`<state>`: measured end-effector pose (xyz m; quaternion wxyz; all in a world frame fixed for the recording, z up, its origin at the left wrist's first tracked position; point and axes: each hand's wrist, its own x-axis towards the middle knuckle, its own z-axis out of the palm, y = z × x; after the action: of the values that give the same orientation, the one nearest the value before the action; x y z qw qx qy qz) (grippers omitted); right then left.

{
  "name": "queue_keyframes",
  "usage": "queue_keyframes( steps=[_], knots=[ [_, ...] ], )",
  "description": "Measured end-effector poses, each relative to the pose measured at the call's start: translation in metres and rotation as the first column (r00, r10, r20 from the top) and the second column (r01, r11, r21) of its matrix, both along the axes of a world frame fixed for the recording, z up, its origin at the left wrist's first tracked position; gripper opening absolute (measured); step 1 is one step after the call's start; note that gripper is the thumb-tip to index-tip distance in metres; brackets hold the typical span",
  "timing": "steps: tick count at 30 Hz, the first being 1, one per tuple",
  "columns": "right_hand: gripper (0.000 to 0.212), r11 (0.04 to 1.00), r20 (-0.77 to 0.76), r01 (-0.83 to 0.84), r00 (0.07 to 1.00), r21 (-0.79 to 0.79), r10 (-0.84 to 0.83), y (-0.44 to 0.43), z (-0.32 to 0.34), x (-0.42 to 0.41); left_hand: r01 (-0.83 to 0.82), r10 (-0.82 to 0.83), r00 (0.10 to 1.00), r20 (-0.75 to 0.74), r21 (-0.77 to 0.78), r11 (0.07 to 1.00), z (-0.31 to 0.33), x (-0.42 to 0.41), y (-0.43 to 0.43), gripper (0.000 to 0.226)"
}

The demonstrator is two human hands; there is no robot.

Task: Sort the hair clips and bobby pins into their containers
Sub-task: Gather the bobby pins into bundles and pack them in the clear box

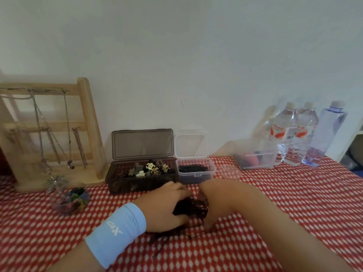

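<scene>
Nearest the camera, blue wristband (117,232) on the left forearm, and a few loose pins (161,245) scattered on the red-and-white cloth (275,222) covering the surface, well in front of the dark box (141,179). Just past them, both hands meet in front of the dark box's right end. Left hand (167,207) has fingers curled over a pile of bobby pins (191,208) and grips it from the left. Right hand (214,203) has fingers bent down against the pile's right side; blurred, cannot tell whether it grips any pins. The pile sits on the cloth between the two hands, near the dark box but not touching it. Left of the dark box and slightly nearer, a small clear bowl (71,201) of mixed coloured bits, too blurred to identify. The dark box itself is open, its lid (142,143) upright, with hair clips (151,168) inside. Touching its right side is a small clear container (195,174), also open, with black bobby pins inside. Left of the dark box, a wooden stand (86,118) hung with necklaces (67,134). Well to the right of the dark box, a clear tub (255,156) with red and blue contents, then three water bottles (284,132) by the wall (176,55).
</scene>
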<state>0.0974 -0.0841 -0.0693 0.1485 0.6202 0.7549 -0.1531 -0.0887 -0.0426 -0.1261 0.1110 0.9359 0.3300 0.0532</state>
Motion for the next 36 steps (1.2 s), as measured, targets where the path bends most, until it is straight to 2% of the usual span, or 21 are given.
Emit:
queue_keyframes(
  steps=[3, 6, 7, 9, 11, 14, 17, 19, 22, 24, 26, 28, 30, 32, 34, 36],
  knots=[
    [0.053, 0.992, -0.075, -0.089, 0.993, 0.089, 0.096, 0.005, -0.006, -0.002, 0.012, -0.007, 0.997, 0.078, -0.059, 0.998, 0.000, -0.003, -0.002, 0.068],
    [0.046, 0.984, -0.204, -0.088, 0.972, 0.153, 0.118, 0.006, -0.013, 0.001, -0.023, 0.029, 0.998, 0.048, -0.114, 0.993, -0.001, -0.003, -0.007, 0.094],
    [0.043, 0.983, -0.255, -0.070, 0.961, 0.169, 0.112, 0.005, -0.015, 0.003, -0.033, 0.037, 0.999, 0.037, -0.091, 0.995, -0.003, -0.002, -0.008, 0.095],
    [0.039, 0.979, -0.328, -0.031, 0.940, 0.202, 0.097, 0.001, -0.014, 0.007, -0.040, 0.045, 0.995, 0.089, -0.057, 0.998, -0.005, 0.002, -0.010, 0.083],
    [0.044, 0.978, -0.380, 0.001, 0.921, 0.207, 0.079, -0.004, -0.011, 0.011, -0.039, 0.055, 0.983, 0.175, -0.093, 0.995, -0.004, 0.003, -0.010, 0.072],
    [0.070, 0.991, -0.357, 0.012, 0.933, 0.137, 0.037, -0.012, -0.011, 0.014, -0.031, 0.068, 0.972, 0.225, -0.164, 0.986, -0.002, 0.001, -0.010, 0.081],
    [0.081, 0.994, -0.236, 0.039, 0.972, 0.105, -0.014, -0.015, -0.019, 0.012, -0.104, 0.114, 0.991, 0.071, -0.130, 0.986, 0.000, -0.003, -0.011, 0.105],
    [0.069, 0.986, -0.217, 0.035, 0.976, 0.162, 0.001, -0.014, -0.023, 0.012, -0.172, 0.169, 0.983, -0.067, -0.036, 0.984, 0.000, -0.005, -0.011, 0.113],
    [0.038, 0.972, -0.295, -0.006, 0.953, 0.234, 0.076, -0.011, -0.027, 0.012, -0.186, 0.184, 0.976, -0.112, -0.001, 0.983, 0.002, -0.005, -0.009, 0.091],
    [0.029, 0.966, -0.323, -0.032, 0.939, 0.257, 0.117, -0.010, -0.028, 0.012, -0.144, 0.141, 0.988, -0.068, -0.046, 0.989, 0.005, -0.004, -0.008, 0.070],
    [0.027, 0.961, -0.332, -0.041, 0.934, 0.274, 0.135, -0.010, -0.029, 0.013, -0.085, 0.082, 0.996, -0.042, -0.074, 0.994, 0.009, -0.005, -0.007, 0.058],
    [0.029, 0.957, -0.343, -0.024, 0.931, 0.289, 0.127, -0.010, -0.029, 0.015, -0.064, 0.063, 0.998, -0.018, -0.080, 0.995, 0.012, -0.007, -0.006, 0.061],
    [0.036, 0.954, -0.344, 0.000, 0.933, 0.300, 0.108, -0.011, -0.028, 0.017, -0.096, 0.095, 0.995, -0.018, -0.083, 0.992, 0.014, -0.010, -0.004, 0.078],
    [0.051, 0.961, -0.325, 0.004, 0.941, 0.277, 0.090, -0.013, -0.029, 0.014, -0.151, 0.145, 0.986, -0.088, -0.068, 0.986, 0.015, -0.013, -0.004, 0.094],
    [0.066, 0.968, -0.276, -0.016, 0.957, 0.252, 0.087, -0.014, -0.033, 0.010, -0.161, 0.154, 0.974, -0.164, -0.029, 0.987, 0.016, -0.014, -0.005, 0.087],
    [0.072, 0.962, -0.205, -0.058, 0.972, 0.265, 0.115, -0.012, -0.039, 0.004, -0.137, 0.132, 0.980, -0.152, -0.026, 0.990, 0.018, -0.013, -0.006, 0.070]
  ],
)
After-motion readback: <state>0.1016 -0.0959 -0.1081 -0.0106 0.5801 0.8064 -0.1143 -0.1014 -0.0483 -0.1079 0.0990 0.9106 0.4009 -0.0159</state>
